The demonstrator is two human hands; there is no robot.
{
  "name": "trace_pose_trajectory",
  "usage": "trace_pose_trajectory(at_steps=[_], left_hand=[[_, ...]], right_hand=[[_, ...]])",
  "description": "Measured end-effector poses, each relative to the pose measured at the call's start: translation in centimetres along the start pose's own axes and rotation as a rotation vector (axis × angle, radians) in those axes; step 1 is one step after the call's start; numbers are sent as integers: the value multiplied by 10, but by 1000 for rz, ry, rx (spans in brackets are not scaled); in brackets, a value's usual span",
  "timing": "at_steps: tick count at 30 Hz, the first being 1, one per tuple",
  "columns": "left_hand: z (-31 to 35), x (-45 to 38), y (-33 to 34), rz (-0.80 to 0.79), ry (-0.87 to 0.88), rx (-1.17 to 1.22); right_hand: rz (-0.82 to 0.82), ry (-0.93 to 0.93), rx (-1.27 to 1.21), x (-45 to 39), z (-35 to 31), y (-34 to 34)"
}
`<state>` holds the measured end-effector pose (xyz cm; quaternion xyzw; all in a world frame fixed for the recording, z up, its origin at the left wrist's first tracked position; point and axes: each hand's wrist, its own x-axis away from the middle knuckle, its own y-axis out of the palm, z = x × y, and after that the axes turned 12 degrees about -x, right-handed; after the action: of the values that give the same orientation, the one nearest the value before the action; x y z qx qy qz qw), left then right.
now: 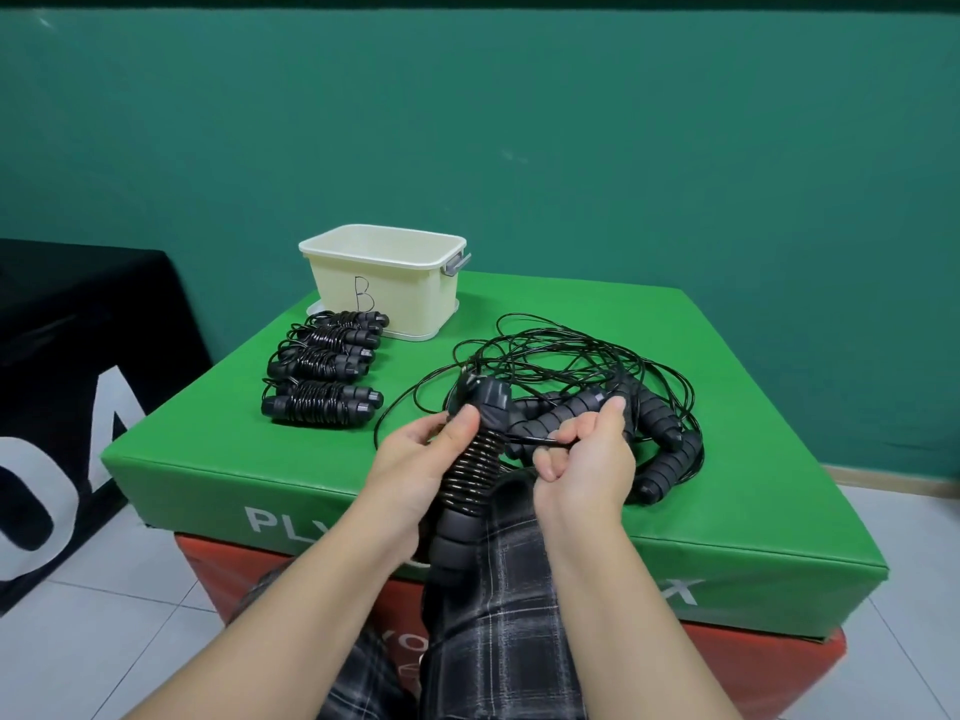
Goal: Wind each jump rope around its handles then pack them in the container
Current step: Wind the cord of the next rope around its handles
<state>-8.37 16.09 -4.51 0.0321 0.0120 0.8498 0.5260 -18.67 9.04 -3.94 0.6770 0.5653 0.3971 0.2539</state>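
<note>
Left hand: fingers wrapped around handles, tilted upright at near counter edge.
Right hand: fingers pinching cord beside handles.

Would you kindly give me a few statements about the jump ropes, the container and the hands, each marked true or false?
1. The left hand grips a pair of handles with rope coiled around them. True.
2. The cream container is marked with the letter A. False: it shows a B.
3. The wound ropes lie inside the container. False: they lie on the green block, in front of the container.
4. A loose tangle of ropes lies beyond the right hand. True.
5. The right hand is flat on the block. False: it pinches a strand of rope.
</note>
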Motion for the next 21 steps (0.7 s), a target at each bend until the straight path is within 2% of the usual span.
trace_pose_trajectory(at_steps=[7, 12, 16, 18, 21], left_hand=[[-17, -18, 6, 26, 9, -221], [-16, -16, 7, -53, 107, -352], [-18, -10, 11, -112, 157, -412], [-16, -5, 13, -131, 163, -475], [-13, -4, 15, -159, 161, -566]], right_hand=[[-282, -443, 354, 21, 15, -10], [-534, -751, 610, 24, 8, -17], [-655, -775, 815, 23, -8, -14], [-664, -772, 901, 25, -19, -9], [-609, -688, 897, 27, -33, -4]])
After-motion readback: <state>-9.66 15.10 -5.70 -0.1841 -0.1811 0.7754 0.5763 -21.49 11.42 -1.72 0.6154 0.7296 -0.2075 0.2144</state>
